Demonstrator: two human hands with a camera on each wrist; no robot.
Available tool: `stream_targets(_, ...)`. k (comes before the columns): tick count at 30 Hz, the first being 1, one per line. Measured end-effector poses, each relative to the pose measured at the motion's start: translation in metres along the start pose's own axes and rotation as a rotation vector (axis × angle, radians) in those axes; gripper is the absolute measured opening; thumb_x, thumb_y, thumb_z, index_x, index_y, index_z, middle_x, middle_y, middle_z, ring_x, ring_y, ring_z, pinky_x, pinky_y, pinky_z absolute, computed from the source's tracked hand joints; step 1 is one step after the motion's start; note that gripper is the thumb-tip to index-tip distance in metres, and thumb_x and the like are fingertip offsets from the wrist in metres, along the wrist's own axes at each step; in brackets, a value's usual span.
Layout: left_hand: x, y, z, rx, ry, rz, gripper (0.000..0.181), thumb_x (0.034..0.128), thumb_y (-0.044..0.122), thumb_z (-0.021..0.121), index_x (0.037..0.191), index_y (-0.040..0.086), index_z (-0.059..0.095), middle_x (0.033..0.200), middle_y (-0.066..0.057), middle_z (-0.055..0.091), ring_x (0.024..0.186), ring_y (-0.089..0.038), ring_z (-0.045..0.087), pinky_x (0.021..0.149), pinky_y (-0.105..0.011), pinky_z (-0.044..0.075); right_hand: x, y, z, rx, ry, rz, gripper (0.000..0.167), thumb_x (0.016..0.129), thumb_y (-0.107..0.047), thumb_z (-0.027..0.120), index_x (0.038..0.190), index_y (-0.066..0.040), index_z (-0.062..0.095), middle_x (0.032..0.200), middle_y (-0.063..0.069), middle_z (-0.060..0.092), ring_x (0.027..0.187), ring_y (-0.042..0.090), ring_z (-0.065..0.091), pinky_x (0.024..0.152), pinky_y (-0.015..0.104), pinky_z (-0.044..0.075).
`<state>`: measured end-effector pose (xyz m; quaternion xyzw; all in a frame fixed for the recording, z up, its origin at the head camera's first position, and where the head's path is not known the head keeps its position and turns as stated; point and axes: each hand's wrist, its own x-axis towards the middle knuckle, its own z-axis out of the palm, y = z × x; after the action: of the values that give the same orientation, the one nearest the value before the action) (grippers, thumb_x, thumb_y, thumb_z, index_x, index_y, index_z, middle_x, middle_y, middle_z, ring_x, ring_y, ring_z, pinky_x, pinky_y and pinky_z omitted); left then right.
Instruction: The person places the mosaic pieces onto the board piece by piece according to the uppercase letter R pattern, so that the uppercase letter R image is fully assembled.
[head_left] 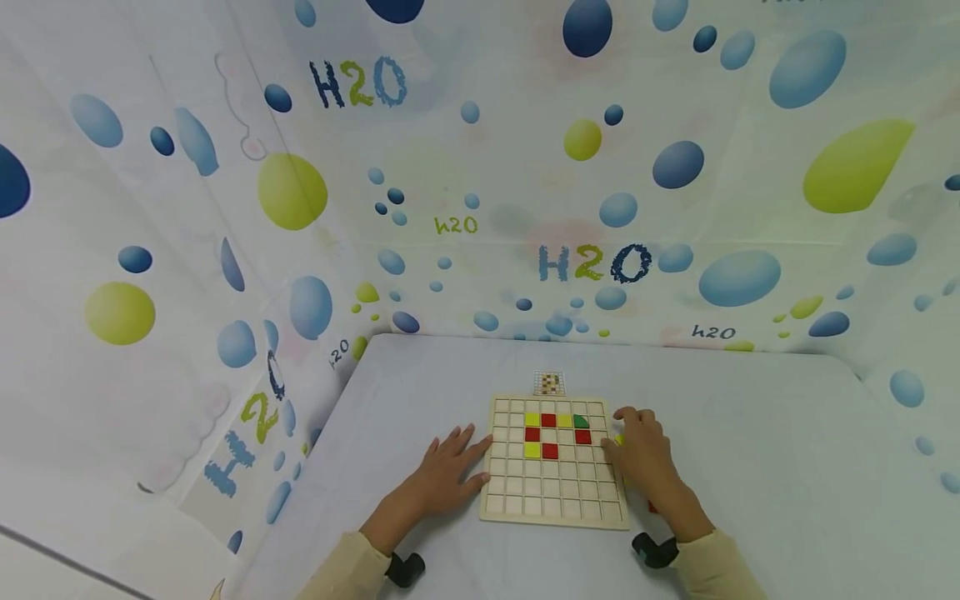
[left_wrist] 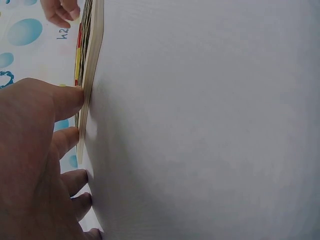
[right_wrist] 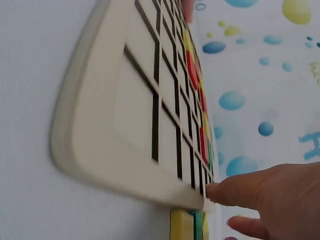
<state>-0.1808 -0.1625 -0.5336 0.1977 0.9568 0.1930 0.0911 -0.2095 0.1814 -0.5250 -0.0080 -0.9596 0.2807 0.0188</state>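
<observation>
A square wooden grid board (head_left: 555, 492) lies on the white table, holding several yellow and red square tiles and one green rounded tile (head_left: 581, 422) in its upper cells. My left hand (head_left: 446, 473) rests with spread fingers at the board's left side, thumb and index finger touching its edge. At the right edge, my right hand (head_left: 647, 450) hovers with its thumb by the board's rim and its index finger held apart. A yellow piece (head_left: 619, 439) shows between them, partly hidden. The right wrist view shows a yellow block (right_wrist: 181, 225) and a green one beside the board.
A small printed pattern card (head_left: 550, 383) lies just beyond the board's far edge. Something red (head_left: 653, 507) peeks out beside the right wrist. Behind the table hangs a white curtain (head_left: 495, 150) printed with blue and green drops.
</observation>
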Motion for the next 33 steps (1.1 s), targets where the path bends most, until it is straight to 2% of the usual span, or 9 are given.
stream_targets(3,0.0,0.0,0.0,0.0,0.002,0.0,0.063,0.1076,0.048,0.056,0.164,0.025,0.04,0.173,-0.015,0.028,0.161,-0.04,0.022,0.125,-0.069,0.018,0.0,0.006,-0.007,-0.073,-0.018,0.032,0.046,0.095,-0.022,0.079,0.129,0.004,0.06,0.127,0.033,0.057,0.11,0.045,0.058,0.091,0.062,0.048)
stream_targets(7,0.0,0.0,-0.001,-0.009,0.003,0.007,0.063,0.1079,0.047,0.056,0.164,0.024,0.04,0.173,-0.015,0.028,0.161,-0.041,0.022,0.125,-0.069,0.018,0.003,0.012,-0.016,-0.123,-0.064,0.037,0.037,0.097,-0.021,0.078,0.121,0.003,0.066,0.113,0.025,0.066,0.098,0.037,0.063,0.087,0.061,0.05)
stream_targets(13,-0.001,0.001,-0.002,-0.014,-0.008,0.016,0.063,0.1082,0.047,0.056,0.165,0.023,0.04,0.173,-0.016,0.028,0.161,-0.041,0.022,0.125,-0.069,0.019,0.009,0.022,-0.017,-0.064,-0.107,0.032,0.029,0.1,-0.01,0.072,0.125,0.003,0.065,0.117,0.025,0.065,0.099,0.034,0.063,0.091,0.058,0.052)
stream_targets(16,-0.001,0.002,-0.002,-0.016,-0.008,0.008,0.064,0.1079,0.047,0.056,0.165,0.023,0.04,0.173,-0.016,0.028,0.161,-0.041,0.022,0.125,-0.069,0.019,0.011,0.026,-0.016,-0.007,-0.105,0.004,0.033,0.101,-0.006,0.069,0.131,0.003,0.061,0.124,0.028,0.061,0.107,0.037,0.06,0.096,0.056,0.053)
stream_targets(19,-0.002,0.002,-0.003,-0.012,-0.007,0.003,0.064,0.1077,0.047,0.056,0.165,0.023,0.04,0.173,-0.015,0.028,0.161,-0.041,0.021,0.125,-0.069,0.018,0.011,0.029,-0.016,0.029,-0.098,0.012,0.039,0.101,-0.008,0.069,0.136,0.003,0.057,0.13,0.031,0.057,0.115,0.043,0.057,0.098,0.059,0.052)
stream_targets(25,-0.002,0.003,-0.003,-0.021,-0.004,0.002,0.064,0.1077,0.047,0.056,0.165,0.023,0.04,0.173,-0.015,0.028,0.161,-0.041,0.021,0.125,-0.069,0.018,0.011,0.035,-0.02,0.043,-0.093,0.037,0.033,0.099,-0.011,0.072,0.127,0.005,0.062,0.121,0.03,0.058,0.105,0.04,0.056,0.092,0.057,0.053)
stream_targets(33,-0.002,0.0,-0.001,-0.01,0.002,0.007,0.064,0.1079,0.048,0.055,0.165,0.024,0.04,0.173,-0.015,0.029,0.161,-0.04,0.022,0.125,-0.068,0.019,0.02,0.044,-0.011,0.086,-0.11,-0.035,0.028,0.102,-0.008,0.069,0.126,0.004,0.063,0.117,0.023,0.057,0.102,0.032,0.055,0.096,0.053,0.054)
